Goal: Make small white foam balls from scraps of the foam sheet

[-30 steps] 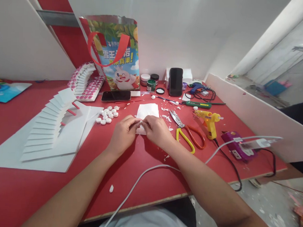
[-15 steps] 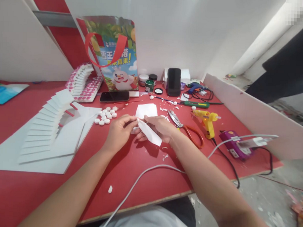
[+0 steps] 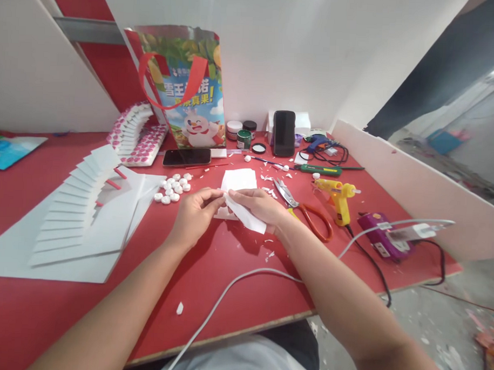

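Both hands meet over the middle of the red table. My left hand point(image 3: 195, 213) pinches the upper left end of a folded white paper piece point(image 3: 248, 216) between thumb and fingertips. Across its top edge lies my right hand point(image 3: 260, 204), thumb and fingers closed on the same paper. Just behind the hands rests a white sheet point(image 3: 239, 179), partly covered by them. Several round white pieces point(image 3: 172, 189) are clustered left of my left hand. Pliers with red handles point(image 3: 316, 220) lie right of my right hand, among small white scraps.
Stacked white pieces point(image 3: 67, 216) stand on boards at the left. Behind are a colourful bag point(image 3: 193, 97), phones point(image 3: 187, 157) and paint jars point(image 3: 244, 139). A yellow glue gun point(image 3: 339, 198) and purple power strip point(image 3: 385, 238) sit right. A white cable point(image 3: 235, 282) crosses the front.
My right thumb and fingers have shifted left along the paper, now closer to my left fingertips. The paper has turned slightly. The dark-clothed person at the upper right has gone from that spot.
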### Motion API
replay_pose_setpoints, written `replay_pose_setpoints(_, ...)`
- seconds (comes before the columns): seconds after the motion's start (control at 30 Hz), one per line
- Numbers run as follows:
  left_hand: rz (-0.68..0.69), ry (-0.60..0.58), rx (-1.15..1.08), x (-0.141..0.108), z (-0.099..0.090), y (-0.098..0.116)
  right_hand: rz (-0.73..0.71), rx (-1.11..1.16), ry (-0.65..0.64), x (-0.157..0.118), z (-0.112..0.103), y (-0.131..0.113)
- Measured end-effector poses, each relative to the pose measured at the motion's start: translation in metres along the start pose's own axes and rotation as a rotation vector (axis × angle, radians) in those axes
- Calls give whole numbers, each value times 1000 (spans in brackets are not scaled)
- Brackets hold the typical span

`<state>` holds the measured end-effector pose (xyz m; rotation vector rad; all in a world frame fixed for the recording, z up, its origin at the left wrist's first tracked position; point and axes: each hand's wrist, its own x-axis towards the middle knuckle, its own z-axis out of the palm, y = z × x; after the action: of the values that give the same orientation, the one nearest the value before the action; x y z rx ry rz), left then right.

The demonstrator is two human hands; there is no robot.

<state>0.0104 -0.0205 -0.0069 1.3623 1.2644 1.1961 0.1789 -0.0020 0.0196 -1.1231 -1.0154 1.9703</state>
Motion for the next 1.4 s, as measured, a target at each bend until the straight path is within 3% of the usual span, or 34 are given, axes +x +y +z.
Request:
replay_pose_setpoints(0.2, -34, 3, 5, -1, 0, 2, -75, -47, -62, 1, -2, 1)
replay_pose_setpoints(0.47, -77, 33, 4, -3, 2, 6, -126, -112, 134, 3, -2, 6)
replay_pose_setpoints(0.8, -82, 5, 27, -1, -1, 9, -78, -41, 129, 1, 0, 0)
replay_pose_setpoints(1.03, 105, 4, 197, -3, 0, 9, -270, -357, 337, 5, 8, 12)
replay_pose_setpoints(1.17, 129, 50, 202, -6, 4, 12, -435, -584, 477, 5, 15, 19)
replay_pose_setpoints(1.4, 377, 188, 429, -10, 7, 14, -568, -620, 425, -3, 24, 21)
